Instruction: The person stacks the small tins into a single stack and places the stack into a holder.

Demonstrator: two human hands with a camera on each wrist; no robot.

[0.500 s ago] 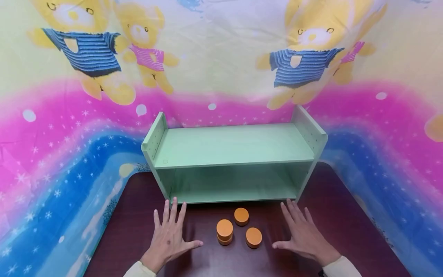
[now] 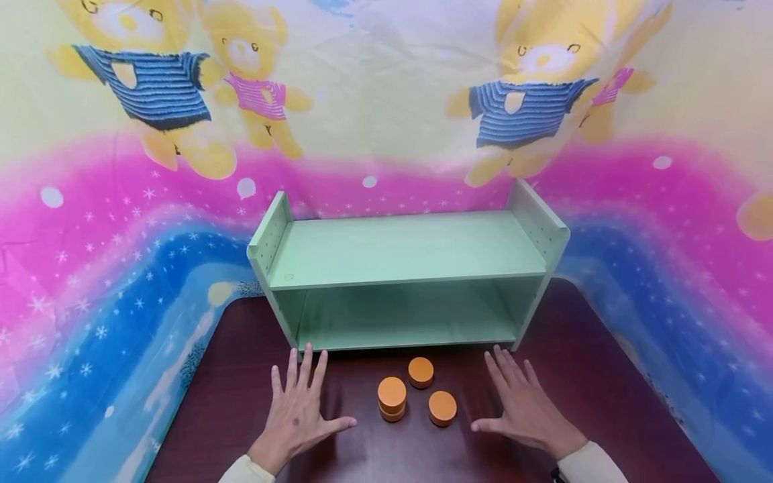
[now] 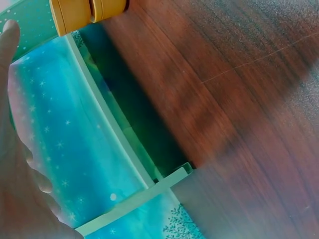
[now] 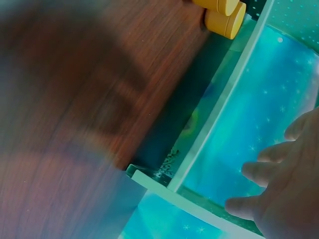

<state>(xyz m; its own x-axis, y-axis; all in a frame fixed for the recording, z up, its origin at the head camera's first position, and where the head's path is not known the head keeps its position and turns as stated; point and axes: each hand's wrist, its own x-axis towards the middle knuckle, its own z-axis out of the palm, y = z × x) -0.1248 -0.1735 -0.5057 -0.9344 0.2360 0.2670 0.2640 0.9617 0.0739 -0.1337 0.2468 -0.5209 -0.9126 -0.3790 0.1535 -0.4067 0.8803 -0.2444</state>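
At lower centre of the head view: stack of two orange discs [image 2: 392,397] on the dark table [image 2: 386,459], far disc [image 2: 421,372] up and right of it, near disc [image 2: 443,408] to its right. Green shelf [image 2: 398,248] above them, mid-frame. Left hand [image 2: 296,419] lower left, right hand [image 2: 534,412] lower right. Grip, both sides: fingers straight and spread, nothing held, discs untouched. Fingers resting on the table or not: cannot tell. Change over the half second: slight. Both hands a touch further inward, right more; discs hold their arrangement. My reading: pieces flanked, none taken up, handling not begun.
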